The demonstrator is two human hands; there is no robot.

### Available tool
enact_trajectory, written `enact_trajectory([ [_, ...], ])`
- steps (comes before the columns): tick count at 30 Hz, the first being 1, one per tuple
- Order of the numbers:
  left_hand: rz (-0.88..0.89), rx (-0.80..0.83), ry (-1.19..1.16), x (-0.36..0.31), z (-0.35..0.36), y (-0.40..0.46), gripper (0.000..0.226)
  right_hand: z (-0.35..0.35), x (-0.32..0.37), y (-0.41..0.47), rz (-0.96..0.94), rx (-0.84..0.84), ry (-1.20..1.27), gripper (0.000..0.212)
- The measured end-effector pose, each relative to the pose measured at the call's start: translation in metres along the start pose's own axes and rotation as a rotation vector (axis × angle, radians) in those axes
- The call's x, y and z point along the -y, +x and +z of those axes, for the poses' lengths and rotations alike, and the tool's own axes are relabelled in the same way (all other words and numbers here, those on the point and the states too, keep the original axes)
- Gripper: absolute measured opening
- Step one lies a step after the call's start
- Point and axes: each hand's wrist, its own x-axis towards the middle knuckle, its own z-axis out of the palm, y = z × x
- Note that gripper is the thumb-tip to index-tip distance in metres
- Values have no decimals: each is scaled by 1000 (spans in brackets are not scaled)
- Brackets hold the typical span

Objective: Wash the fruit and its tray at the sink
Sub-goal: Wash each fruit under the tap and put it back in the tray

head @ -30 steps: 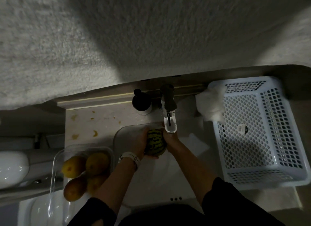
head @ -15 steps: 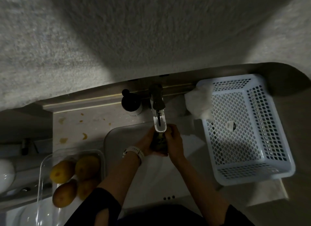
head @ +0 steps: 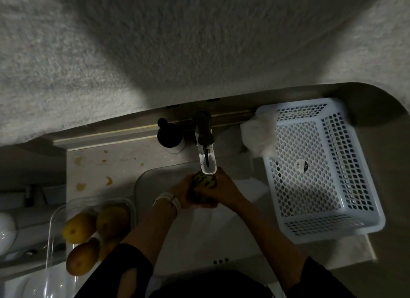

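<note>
From where I'm watching it's pretty dim, but at about 8 o'clock there's the clear tray (head: 51, 226) sitting on the table (head: 124, 164) with four yellowish fruits (head: 76, 230) in it, just beside the sink (head: 146, 177). Moving toward the middle, the left hand (head: 183, 194), white watch (head: 169, 199) on the wrist, is curled round the left side of a small striped green fruit (head: 203, 179). That fruit is right under the tap (head: 205, 146) spout, over the sink basin. The right hand (head: 223, 192) is wrapped over its other side, so both are clamped on it. A dark soap dispenser (head: 169, 135) stands at 11 o'clock of the tap. Out at 3 o'clock sits a white perforated basket (head: 359, 222) with a white cloth (head: 258, 135) on its corner.
</note>
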Motion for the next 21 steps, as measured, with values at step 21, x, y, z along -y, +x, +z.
enact_trajectory([
  [21, 410, -247, -133, 32, 19, 24, 49, 25, 15, 6, 211, -310, 126, 59],
])
